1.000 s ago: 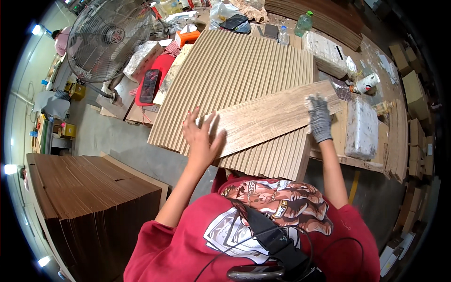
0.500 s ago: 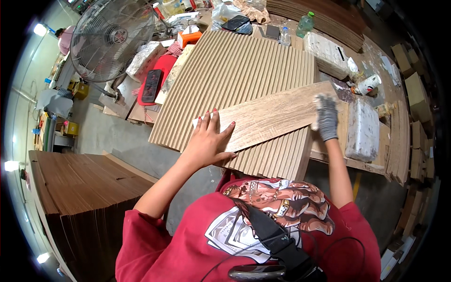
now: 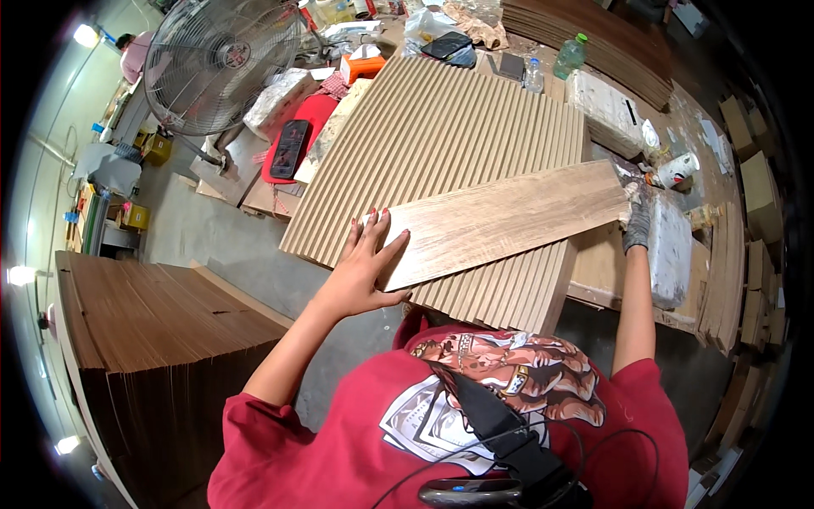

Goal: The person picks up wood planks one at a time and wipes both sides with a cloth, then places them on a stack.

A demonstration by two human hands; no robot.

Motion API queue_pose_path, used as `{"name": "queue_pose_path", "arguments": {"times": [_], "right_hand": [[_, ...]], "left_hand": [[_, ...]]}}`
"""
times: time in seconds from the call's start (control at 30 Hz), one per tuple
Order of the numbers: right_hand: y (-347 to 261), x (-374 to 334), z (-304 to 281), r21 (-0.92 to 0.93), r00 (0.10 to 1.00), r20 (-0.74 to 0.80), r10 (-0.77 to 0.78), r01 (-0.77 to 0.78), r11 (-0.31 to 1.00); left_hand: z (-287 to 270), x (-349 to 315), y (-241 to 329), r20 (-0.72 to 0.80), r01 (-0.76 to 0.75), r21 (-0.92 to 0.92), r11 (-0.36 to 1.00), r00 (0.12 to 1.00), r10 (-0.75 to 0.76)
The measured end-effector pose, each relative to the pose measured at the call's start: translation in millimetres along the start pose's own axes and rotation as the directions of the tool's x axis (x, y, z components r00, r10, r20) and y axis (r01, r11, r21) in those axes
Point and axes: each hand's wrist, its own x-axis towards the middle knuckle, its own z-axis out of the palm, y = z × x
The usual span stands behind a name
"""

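A flat wood-grain board (image 3: 509, 208) lies slantwise across a slab of ribbed wood-look panels (image 3: 475, 119). My bare left hand (image 3: 363, 270) rests on the board's left end, fingers spread flat over its face and thumb by the lower corner. At the opposite end, my right hand (image 3: 636, 225), in a grey glove, is closed beside the board's edge. Something pale and crumpled shows at its fingertips; I cannot tell whether it is a wad or the soiled glove.
A wrapped white block (image 3: 670, 254) lies right of my gloved hand, another (image 3: 604, 110) behind it. At the left stand a large fan (image 3: 225, 64) and a phone (image 3: 290, 148) on red cloth. A tall stack of brown sheets (image 3: 161, 314) is at lower left; bottles (image 3: 571, 58) stand at the back.
My right hand has slid rightward from the board's face to beyond its right end. My left hand stays at the left end. The whole view has shifted slightly.
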Motion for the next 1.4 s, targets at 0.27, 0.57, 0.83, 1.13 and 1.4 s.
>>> {"name": "queue_pose_path", "arguments": {"times": [0.27,0.57,0.83,1.13,1.4], "right_hand": [[1.8,-25.0,7.7,-0.124,0.948,-0.301,-0.104,0.069,0.990],[-5.0,-18.0,-4.1,-0.074,0.962,-0.272,0.009,-0.030,0.997],[-53.3,-28.5,-26.2,-0.182,0.942,-0.320,-0.102,0.045,0.982],[-134.8,-69.6,-19.2,-0.530,0.943,-0.300,-0.145,-0.038,0.847],[-139.1,-55.3,-68.0,-0.838,0.944,-0.090,-0.318,0.101,0.536]], "left_hand": [[3.7,-11.1,-21.0,-0.052,-0.066,-0.111,0.992,0.997,0.061],[5.3,-9.3,-38.1,-0.130,-0.180,-0.013,0.984,0.976,0.176],[-15.7,-1.1,-42.9,-0.184,-0.283,-0.160,0.946,0.950,0.253],[-2.6,15.8,-53.7,-0.414,-0.483,-0.462,0.744,0.859,0.301],[16.6,11.2,-40.7,-0.445,-0.396,-0.708,0.585,0.893,0.066]]}}
